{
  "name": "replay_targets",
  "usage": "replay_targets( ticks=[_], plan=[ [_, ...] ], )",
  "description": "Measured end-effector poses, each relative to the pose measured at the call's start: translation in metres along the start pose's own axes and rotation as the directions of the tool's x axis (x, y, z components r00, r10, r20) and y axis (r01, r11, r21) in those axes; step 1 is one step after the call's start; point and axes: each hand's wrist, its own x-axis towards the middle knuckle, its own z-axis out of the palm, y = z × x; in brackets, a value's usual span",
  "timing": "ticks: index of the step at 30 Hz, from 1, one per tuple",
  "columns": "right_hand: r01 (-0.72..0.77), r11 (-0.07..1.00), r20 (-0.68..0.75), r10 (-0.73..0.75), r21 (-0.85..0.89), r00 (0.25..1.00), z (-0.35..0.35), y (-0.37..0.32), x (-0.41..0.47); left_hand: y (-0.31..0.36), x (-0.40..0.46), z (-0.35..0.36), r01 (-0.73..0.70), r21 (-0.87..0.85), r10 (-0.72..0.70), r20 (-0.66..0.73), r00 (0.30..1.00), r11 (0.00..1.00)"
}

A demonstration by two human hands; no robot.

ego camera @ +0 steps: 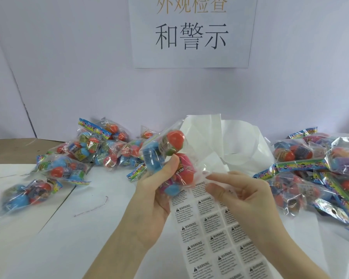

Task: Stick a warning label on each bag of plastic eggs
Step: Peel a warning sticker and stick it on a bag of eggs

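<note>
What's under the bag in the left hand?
The label sheet lies on the table below the bag held by the left hand. Its top rows are hidden by the bag and the right hand.

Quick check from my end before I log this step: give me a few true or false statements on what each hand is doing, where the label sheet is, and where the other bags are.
1. The left hand holds a bag of eggs up off the table. True.
2. The right hand is resting flat on the pile of bags at the right. False: it is at the edge of the held bag, fingers pinched, above the label sheet.
3. The label sheet lies in front of the person, printed with WARNING labels. True.
4. All other bags are on one side. False: another pile at the left too.
</note>
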Motion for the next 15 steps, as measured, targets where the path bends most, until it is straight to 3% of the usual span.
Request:
replay_targets(
  ticks=[8, 15],
  plan=[
    [-0.020, 1.000, 0.066, 0.021, -0.017, 0.998, 0.0011, 0.0008, -0.0002, 0.0021, -0.0017, 0.0004, 0.070, -0.092, -0.074, -0.037, 0.997, 0.993],
    [-0.054, 0.998, 0.072, 0.055, -0.023, 0.996, -0.0006, -0.0006, -0.0016, 0.0023, -0.0008, -0.0015, 0.038, -0.176, -0.044, -0.031, 0.999, 0.984]
  ],
)
